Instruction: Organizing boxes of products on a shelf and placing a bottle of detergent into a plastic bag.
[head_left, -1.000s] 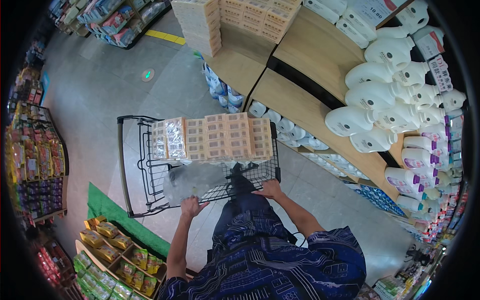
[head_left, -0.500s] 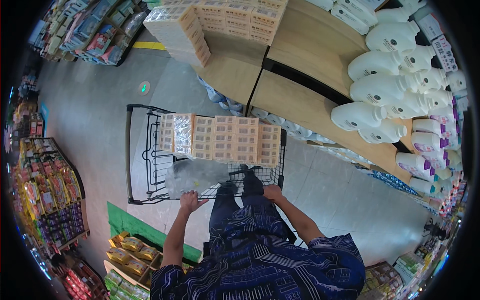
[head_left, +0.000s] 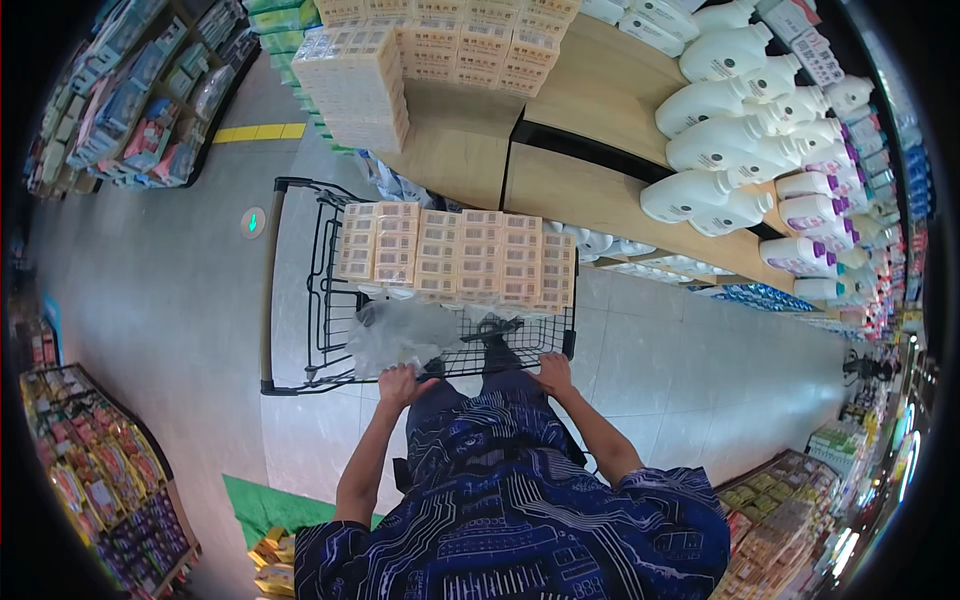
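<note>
A black wire shopping cart (head_left: 268, 290) stands in front of me, turned sideways, with its long handle on the left. My left hand (head_left: 402, 385) is closed over its near rim, thumb sticking out to the right. Farther right, my right hand (head_left: 552, 373) grips the same rim near the corner; part of its fingers is hidden. Inside the cart, a row of shrink-wrapped packs of small peach-coloured boxes (head_left: 440, 255) lies along the far side. Crumpled clear plastic wrap (head_left: 398, 335) lies in the basket between those packs and my left hand.
Beyond the cart runs a wooden shelf (head_left: 580, 200) with white jugs (head_left: 735, 150) at right and stacked peach boxes (head_left: 350, 85) at left. Product racks (head_left: 95, 440) line the left. A green mat (head_left: 270, 510) and yellow packages (head_left: 272, 560) are at lower left. A floor arrow sticker (head_left: 253, 222) lies left of the cart.
The cart has shifted slightly right and farther away in view, both hands staying on its rim. The floor sticker has slid left and nearer; the jugs have shifted left as the view turned.
</note>
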